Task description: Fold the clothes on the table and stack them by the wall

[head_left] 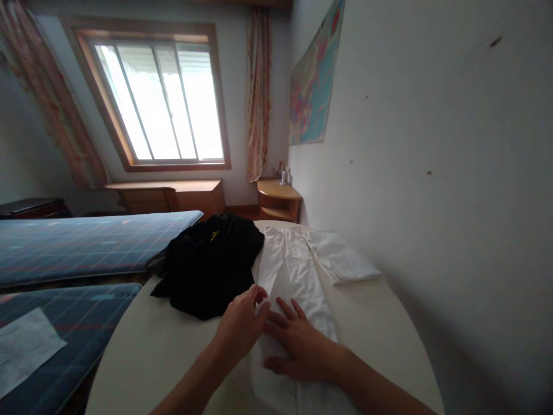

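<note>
A long white garment lies stretched lengthwise on the round cream table, its near end running out of the bottom of the view. My right hand rests flat on it with the fingers spread. At the garment's left edge is my left hand, fingers curled and thumb drawn in, seemingly pinching the cloth; the fingertips are partly hidden. Beside the far right part of the garment lies a folded white cloth piece; I cannot tell whether the two are joined. A crumpled black garment with a small yellow mark sits to the left.
Left of the table are beds with blue plaid mattresses; a sheet of paper lies on the nearer one. The white wall stands close on the right. A corner shelf and a wooden desk are farther back.
</note>
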{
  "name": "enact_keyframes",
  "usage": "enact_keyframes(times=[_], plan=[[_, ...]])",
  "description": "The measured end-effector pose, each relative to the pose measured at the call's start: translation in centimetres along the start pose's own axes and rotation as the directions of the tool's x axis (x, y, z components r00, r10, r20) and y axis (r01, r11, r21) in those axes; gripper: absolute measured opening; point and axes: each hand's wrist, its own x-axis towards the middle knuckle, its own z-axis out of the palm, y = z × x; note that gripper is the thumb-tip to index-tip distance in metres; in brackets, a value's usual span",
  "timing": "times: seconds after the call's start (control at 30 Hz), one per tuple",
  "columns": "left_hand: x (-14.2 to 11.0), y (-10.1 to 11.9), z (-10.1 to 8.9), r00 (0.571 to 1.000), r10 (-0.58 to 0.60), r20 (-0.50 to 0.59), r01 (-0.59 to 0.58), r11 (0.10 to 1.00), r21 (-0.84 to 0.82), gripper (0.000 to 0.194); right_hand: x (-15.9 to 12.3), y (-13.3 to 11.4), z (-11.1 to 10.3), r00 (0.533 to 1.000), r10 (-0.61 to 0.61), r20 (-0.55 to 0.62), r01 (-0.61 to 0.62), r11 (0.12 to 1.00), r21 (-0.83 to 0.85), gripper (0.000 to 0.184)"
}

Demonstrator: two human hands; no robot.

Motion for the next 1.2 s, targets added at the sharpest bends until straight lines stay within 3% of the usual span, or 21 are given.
enact_keyframes(times=[0.13, 0.23, 0.4, 0.67, 0.9, 1.0, 1.2], plan=[[-0.4, -0.7, 0.9, 0.993, 0.007, 0.119, -0.007, 1.000, 0.001, 0.028, -0.9, 0.0, -0.7, 0.987, -0.156, 0.041, 0.154, 0.987, 0.040, 0.069], [-0.8, -1.3, 1.4, 0.974, 0.043, 0.220, -0.052, 0.998, 0.034, 0.039, -1.6, 0.1, -0.9, 0.979, -0.203, 0.000, 0.202, 0.978, 0.045, 0.064], [-1.3, -1.9, 2.0, 0.944, 0.098, 0.316, -0.122, 0.991, 0.055, 0.051, -3.5, 0.0, -1.2, 0.992, -0.073, -0.104, 0.082, 0.993, 0.081, 0.040], [-2.7, -1.3, 0.8, 0.893, 0.162, 0.419, -0.167, 0.986, -0.026, 0.053, -4.3, 1.2, 0.4, 0.973, 0.045, -0.227, -0.011, 0.989, 0.148, 0.031], [-5.5, -1.3, -1.3, 0.900, -0.079, 0.429, -0.040, 0.965, 0.260, 0.065, -3.2, 1.8, 0.5, 0.961, 0.070, -0.266, -0.044, 0.994, 0.101, 0.041], [-6.3, -1.9, -1.7, 0.897, -0.096, 0.432, -0.003, 0.975, 0.223, 0.067, -3.4, 2.0, 0.6, 0.962, 0.075, -0.263, -0.056, 0.995, 0.080, 0.040], [-6.7, -2.2, -1.3, 0.935, -0.060, 0.349, 0.036, 0.996, 0.077, 0.070, -3.7, 1.9, 0.3, 0.961, 0.061, -0.271, -0.043, 0.997, 0.070, 0.036]])
